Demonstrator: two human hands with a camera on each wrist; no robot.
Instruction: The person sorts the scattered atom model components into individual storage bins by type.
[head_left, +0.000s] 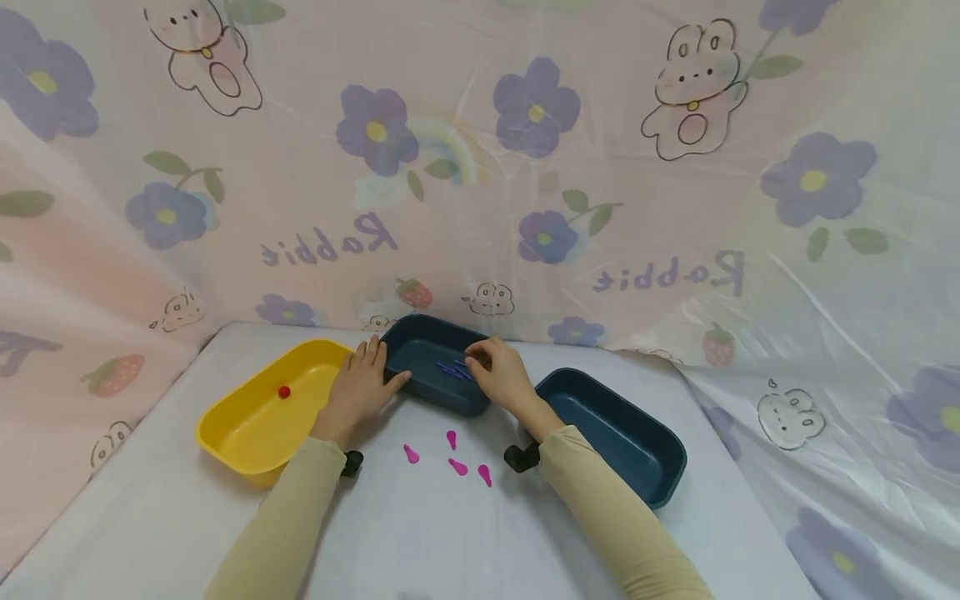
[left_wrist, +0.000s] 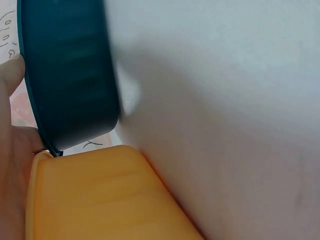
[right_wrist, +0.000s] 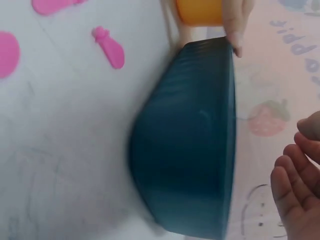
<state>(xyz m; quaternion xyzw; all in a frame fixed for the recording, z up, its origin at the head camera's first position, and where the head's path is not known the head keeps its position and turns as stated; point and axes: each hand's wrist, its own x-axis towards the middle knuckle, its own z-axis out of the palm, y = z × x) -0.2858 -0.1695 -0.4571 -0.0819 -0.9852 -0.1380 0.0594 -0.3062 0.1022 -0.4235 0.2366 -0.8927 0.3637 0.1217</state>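
My left hand (head_left: 360, 385) rests on the near left end of a dark blue tray (head_left: 416, 329), fingers spread at its rim. Beside that hand is a yellow tray (head_left: 232, 446) with a small red ball (head_left: 284, 392) in it. My right hand (head_left: 498, 372) hovers over the right end of the same blue tray, thumb and index finger together. Close to its fingertips, several thin purple sticks (head_left: 452, 370) lie on the tray floor. In the right wrist view the fingers (right_wrist: 295, 175) are bent above the rim; I cannot tell whether they pinch something.
Several pink bulb-shaped pieces (head_left: 457, 467) lie on the white tabletop (head_left: 420, 533) between the forearms. A second dark blue tray (head_left: 615, 429) stands on the right, partly behind the right wrist. Patterned sheeting (head_left: 465, 208) hangs behind the table.
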